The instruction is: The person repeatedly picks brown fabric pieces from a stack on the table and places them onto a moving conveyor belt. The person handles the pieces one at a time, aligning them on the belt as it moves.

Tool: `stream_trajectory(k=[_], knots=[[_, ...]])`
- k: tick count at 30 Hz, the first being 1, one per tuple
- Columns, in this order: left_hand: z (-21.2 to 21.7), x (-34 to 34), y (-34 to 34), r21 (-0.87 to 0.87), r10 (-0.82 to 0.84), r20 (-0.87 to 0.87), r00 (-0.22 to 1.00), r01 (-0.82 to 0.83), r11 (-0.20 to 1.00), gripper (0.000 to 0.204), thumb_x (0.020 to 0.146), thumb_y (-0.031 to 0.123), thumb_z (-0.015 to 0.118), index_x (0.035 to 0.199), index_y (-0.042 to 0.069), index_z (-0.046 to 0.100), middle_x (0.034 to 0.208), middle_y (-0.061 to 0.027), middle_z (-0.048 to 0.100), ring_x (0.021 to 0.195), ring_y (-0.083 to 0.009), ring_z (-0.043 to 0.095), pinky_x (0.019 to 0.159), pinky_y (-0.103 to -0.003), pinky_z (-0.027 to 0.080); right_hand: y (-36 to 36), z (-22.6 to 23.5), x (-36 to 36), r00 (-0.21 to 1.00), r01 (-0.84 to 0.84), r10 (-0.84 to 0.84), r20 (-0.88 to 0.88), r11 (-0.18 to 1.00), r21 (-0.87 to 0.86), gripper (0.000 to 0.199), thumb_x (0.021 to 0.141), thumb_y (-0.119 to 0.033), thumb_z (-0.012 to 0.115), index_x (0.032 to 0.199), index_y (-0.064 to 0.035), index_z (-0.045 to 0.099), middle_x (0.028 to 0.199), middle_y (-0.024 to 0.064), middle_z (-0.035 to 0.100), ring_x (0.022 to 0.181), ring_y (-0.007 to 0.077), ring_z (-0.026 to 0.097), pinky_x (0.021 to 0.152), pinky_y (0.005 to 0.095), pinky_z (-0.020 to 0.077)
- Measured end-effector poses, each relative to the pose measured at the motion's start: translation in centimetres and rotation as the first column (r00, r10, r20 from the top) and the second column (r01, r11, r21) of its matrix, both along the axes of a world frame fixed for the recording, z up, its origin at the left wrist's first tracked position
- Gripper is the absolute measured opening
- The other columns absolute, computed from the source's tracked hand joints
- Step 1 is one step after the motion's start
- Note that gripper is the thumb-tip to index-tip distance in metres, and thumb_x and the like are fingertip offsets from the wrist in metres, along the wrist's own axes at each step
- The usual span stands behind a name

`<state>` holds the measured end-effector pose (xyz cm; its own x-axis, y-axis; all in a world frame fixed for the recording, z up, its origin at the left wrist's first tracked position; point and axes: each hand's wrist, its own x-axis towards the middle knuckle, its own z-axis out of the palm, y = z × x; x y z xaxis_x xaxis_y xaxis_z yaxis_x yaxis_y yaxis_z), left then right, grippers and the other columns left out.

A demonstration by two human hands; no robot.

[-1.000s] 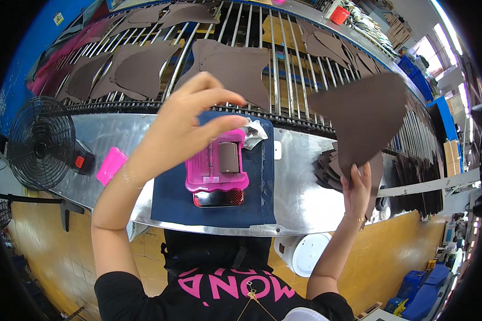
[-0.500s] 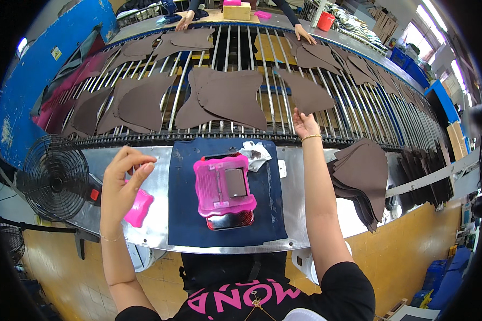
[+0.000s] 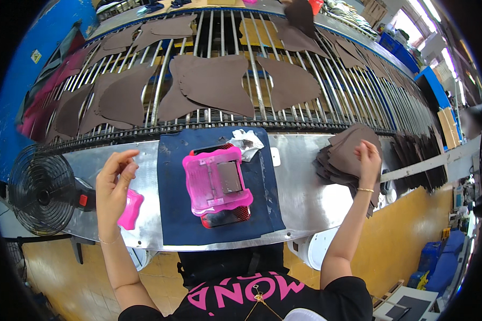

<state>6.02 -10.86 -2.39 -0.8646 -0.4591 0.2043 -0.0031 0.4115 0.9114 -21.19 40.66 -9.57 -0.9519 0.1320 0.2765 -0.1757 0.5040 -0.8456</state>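
Since the right hand (image 3: 368,160) has its fingers pinched on the top piece of the brown leather stack (image 3: 344,158) at the metal surface (image 3: 297,187) edge, I'd guess it's light and floppy (grab a corner). Left hand (image 3: 114,184) hovers loosely curled, empty, above the small pink pad (image 3: 130,209); roller conveyor (image 3: 225,80) behind, workshop-looking room

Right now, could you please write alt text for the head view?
A person's right hand rests on a stack of brown cut pieces, while the left hand hovers open above a pink pad beside a pink frame on a metal bench.
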Motion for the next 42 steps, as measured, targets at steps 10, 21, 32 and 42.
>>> stream_trajectory(k=[10,21,32,42], knots=[[-0.8,-1.3,1.9,0.1,-0.079,0.004,0.997,0.078,0.992,0.03,0.095,0.009,0.051,0.124,0.003,0.053,0.066,0.0013,0.043,0.06,-0.0064,0.043,0.056,-0.021,0.034,11.9,-3.4,3.9,0.777,0.313,-0.624,0.079,0.492,0.813,0.061,0.078,-0.054,0.065,0.121,-0.0099,0.061,0.121,0.0184,0.056,0.112,0.0344,0.055,0.093,0.0458,0.0443],[-0.6,0.1,3.0,0.093,-0.044,-0.007,0.999,0.045,0.995,0.026,0.092,0.008,0.056,0.117,0.002,0.057,0.07,0.002,0.045,0.063,-0.0063,0.045,0.058,-0.02,0.035,19.0,-5.0,1.3,0.816,0.31,-0.491,0.305,0.818,0.485,0.075,0.061,-0.042,0.085,0.108,0.0093,0.059,0.108,0.0237,0.062,0.106,0.0322,0.058,0.091,0.0378,0.045],[0.3,0.8,3.4,0.038,-0.052,0.056,0.997,0.05,0.998,0.018,0.091,0.007,0.057,0.107,0.001,0.062,0.074,0.0016,0.049,0.067,-0.006,0.047,0.06,-0.02,0.037,13.0,2.4,6.7,0.942,0.133,-0.306,0.139,0.72,0.681,0.037,0.087,-0.022,0.061,0.114,0.0031,0.06,0.102,0.0238,0.065,0.095,0.0347,0.064,0.082,0.0368,0.0481],[2.6,-3.4,7.2,-0.121,-0.124,-0.159,0.979,0.106,0.987,0.036,0.084,0.008,0.066,0.118,0.002,0.059,0.104,-0.0049,0.055,0.091,-0.012,0.055,0.075,-0.025,0.044,-5.7,11.5,9.9,0.981,-0.128,0.075,-0.181,0.944,-0.304,0.025,0.095,-0.023,0.057,0.107,-0.0012,0.056,0.076,0.0008,0.058,0.057,0.0033,0.053,0.041,0.0158,0.0406]])
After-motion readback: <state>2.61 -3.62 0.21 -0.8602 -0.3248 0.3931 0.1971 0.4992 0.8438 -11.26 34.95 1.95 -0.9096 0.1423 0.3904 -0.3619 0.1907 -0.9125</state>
